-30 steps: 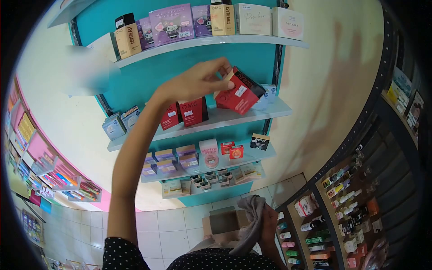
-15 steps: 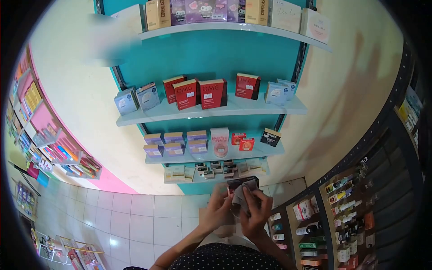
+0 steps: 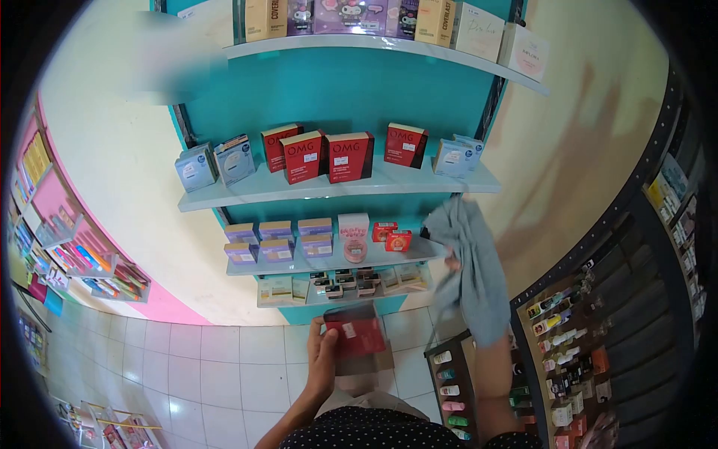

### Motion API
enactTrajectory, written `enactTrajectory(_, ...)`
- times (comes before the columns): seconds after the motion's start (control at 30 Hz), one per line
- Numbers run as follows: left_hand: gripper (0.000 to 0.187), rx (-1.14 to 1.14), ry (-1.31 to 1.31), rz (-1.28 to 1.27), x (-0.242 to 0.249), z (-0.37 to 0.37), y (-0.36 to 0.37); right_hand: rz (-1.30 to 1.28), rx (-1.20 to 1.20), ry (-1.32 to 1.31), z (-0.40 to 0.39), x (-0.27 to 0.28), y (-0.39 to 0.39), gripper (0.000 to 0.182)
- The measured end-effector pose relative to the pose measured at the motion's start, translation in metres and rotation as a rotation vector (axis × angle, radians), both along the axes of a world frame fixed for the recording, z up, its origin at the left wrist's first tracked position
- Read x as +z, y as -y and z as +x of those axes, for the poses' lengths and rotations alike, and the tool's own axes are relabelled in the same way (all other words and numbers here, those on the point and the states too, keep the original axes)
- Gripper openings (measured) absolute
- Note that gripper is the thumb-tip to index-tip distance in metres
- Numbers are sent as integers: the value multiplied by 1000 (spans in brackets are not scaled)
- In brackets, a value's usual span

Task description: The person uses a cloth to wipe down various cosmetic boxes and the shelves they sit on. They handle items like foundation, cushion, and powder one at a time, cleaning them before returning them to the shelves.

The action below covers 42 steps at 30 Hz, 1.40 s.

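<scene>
My left hand (image 3: pixel 323 355) is low in front of my body, closed on a red box (image 3: pixel 359 335) with a small white label and a dark side. My right hand (image 3: pixel 453 262) reaches forward to the right end of the third shelf (image 3: pixel 292 263). A grey-blue cloth (image 3: pixel 471 262) is draped over it and hides most of its fingers. The cloth hangs at the shelf's right end and covers what stands there. Left of it on this shelf are two small red boxes (image 3: pixel 399 241), a pink package (image 3: pixel 354 238) and several purple boxes (image 3: pixel 315 245).
Red OMG boxes (image 3: pixel 350 159) and light-blue boxes (image 3: pixel 196 168) stand on the shelf above. Lower down, a shelf (image 3: pixel 310 301) holds small black-and-gold boxes. Dark racks with bottles (image 3: pixel 557 323) flank my right side. A pink-backed display (image 3: pixel 75 243) stands left.
My hands have separated. My right hand has gone up and forward to the shelf with the cloth, now spread out. My left hand has lowered slightly leftward, and the red box shows in it.
</scene>
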<state>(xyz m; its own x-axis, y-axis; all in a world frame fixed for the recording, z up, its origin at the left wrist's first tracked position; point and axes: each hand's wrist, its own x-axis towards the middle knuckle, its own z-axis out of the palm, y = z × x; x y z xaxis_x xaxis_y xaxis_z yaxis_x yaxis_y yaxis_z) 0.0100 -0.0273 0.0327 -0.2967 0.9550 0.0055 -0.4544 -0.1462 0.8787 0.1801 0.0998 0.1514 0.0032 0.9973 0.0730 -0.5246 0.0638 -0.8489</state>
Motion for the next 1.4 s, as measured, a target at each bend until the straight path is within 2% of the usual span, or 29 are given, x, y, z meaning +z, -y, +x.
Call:
enactTrajectory(0.07,22,1,75,-27,-9,-13,-2,10,120,120,2,23,-35,26)
enactTrajectory(0.13,21,13,190,-73,-6,-21,-5,140,355,59,15,35,-79,26)
enactTrajectory(0.17,21,9,191,-68,0,-25,-5,145,352,61,3,54,-83,26)
enactTrajectory(0.23,26,-97,162,-100,9,-35,-4,638,-237,1585,-26,88,-87,23)
enactTrajectory(0.27,26,-100,163,-102,12,-38,-5,634,-238,1587,-35,88,-99,23)
enactTrajectory(0.33,34,-150,196,-58,17,-43,-6,760,-473,1875,-52,80,-126,24)
enactTrajectory(0.37,34,-152,196,-63,14,-46,-6,755,-470,1877,-59,83,-134,24)
enactTrajectory(0.43,40,-191,271,-59,3,-55,-5,613,-277,2138,-74,85,-144,25)
enactTrajectory(0.57,38,-271,390,-47,-1,-67,-2,516,-224,2200,-90,87,-140,26)
enactTrajectory(0.67,38,-306,431,-57,3,-69,-5,523,-195,2132,-90,91,-136,28)
enactTrajectory(0.73,38,-282,497,-88,10,-69,-5,684,-295,2126,-85,86,-135,27)
enactTrajectory(0.87,36,-211,484,-83,18,-74,-8,718,-274,1946,-49,114,-92,26)
enactTrajectory(0.93,34,-329,329,-68,16,-81,-9,744,-97,1925,-35,132,-56,26)
enactTrajectory(0.97,34,-331,337,-73,18,-81,-11,688,67,1924,-33,138,-41,26)
enactTrajectory(1.03,32,-389,-223,187,29,-78,-19,665,344,1882,-33,125,-23,28)
enactTrajectory(1.07,33,-418,-144,253,38,-70,-21,700,456,1842,-34,109,-18,31)
enactTrajectory(1.13,34,-492,-142,311,43,-55,-26,767,733,1729,-45,87,-4,32)
enactTrajectory(1.17,36,-554,-148,373,44,-52,-26,776,796,1712,-49,75,1,32)
enactTrajectory(1.23,37,-626,-221,311,41,-49,-24,784,847,1697,-60,66,4,33)
enactTrajectory(1.3,37,-559,-199,135,38,-44,-21,515,1041,1768,-70,64,3,33)
enactTrajectory(1.33,38,-485,-293,175,28,-48,-22,518,1033,1770,-69,57,-2,33)
enactTrajectory(1.37,38,-486,-300,180,19,-54,-21,517,1027,1509,-65,43,-12,33)
enactTrajectory(1.4,39,-473,-151,110,12,-60,-19,513,1012,1249,-61,32,-22,34)
